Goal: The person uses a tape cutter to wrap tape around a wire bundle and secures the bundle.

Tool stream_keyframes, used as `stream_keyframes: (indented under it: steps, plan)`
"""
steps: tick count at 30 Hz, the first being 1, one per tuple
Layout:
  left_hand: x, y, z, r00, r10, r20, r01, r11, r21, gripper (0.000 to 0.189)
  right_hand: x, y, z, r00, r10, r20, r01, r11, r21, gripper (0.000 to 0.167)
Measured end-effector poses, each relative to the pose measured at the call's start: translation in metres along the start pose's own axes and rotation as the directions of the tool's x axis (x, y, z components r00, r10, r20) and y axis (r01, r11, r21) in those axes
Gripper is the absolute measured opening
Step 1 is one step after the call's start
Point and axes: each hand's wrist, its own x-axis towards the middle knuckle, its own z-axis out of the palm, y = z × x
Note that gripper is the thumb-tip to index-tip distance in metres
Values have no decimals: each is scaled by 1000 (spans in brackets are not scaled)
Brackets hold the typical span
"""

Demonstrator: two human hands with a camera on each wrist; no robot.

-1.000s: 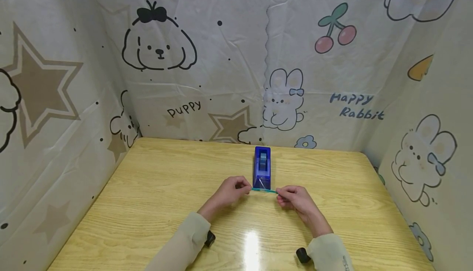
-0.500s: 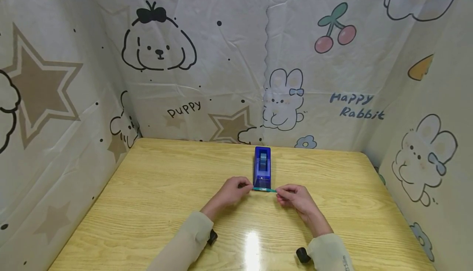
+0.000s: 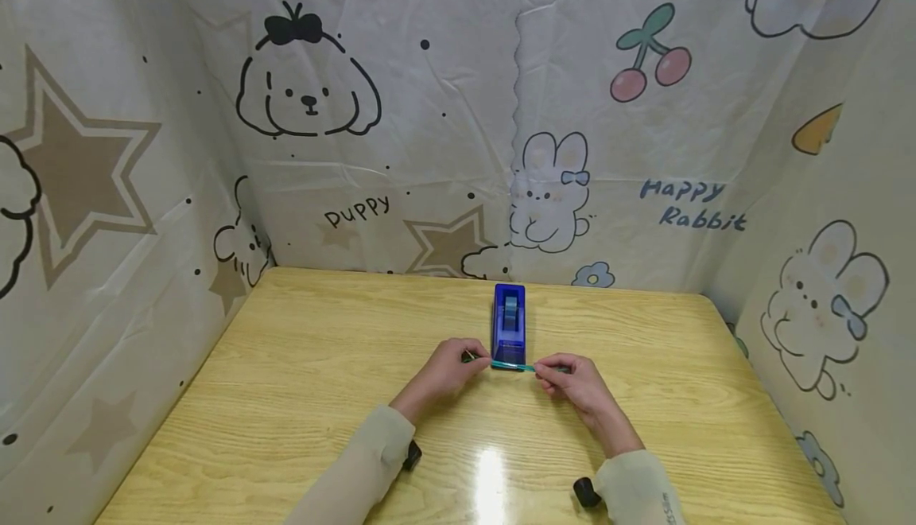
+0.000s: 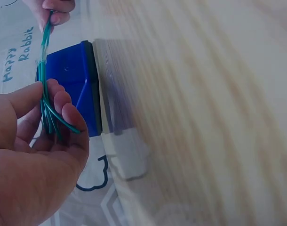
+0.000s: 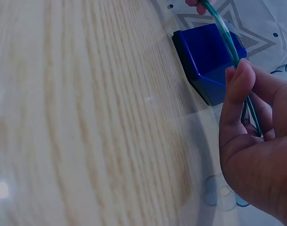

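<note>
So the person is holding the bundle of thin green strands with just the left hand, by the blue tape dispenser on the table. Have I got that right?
Not quite: both hands hold it. The right wrist view shows the right hand pinching the green strands too, opposite the left hand.

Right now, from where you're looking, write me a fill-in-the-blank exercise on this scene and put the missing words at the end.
1. The left hand and right hand pinch a bundle of strands coloured ____.
2. The tape dispenser is coloured ____.
3. The word printed below the dog drawing is "____".
Missing words: green; blue; puppy.
</note>
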Motion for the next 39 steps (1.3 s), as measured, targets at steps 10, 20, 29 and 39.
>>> stream_keyframes:
  steps: [10,20,29,39]
  plan:
    - [6,0,-2,998,61,12,-62,997,36,15,2,0,2,1000,-6,-18,5,999,-31,19]
    - [5,3,-1,998,68,16,-69,994,84,46,0,-1,2,1000,-3,-11,2,998,-61,26]
    - [6,0,-1,998,54,23,-55,998,33,45,0,-2,6,999,11,-52,-17,993,-114,26]
    - [9,-5,-3,999,16,45,-14,999,-43,44,3,-2,5,984,-171,-58,134,907,-399,19]
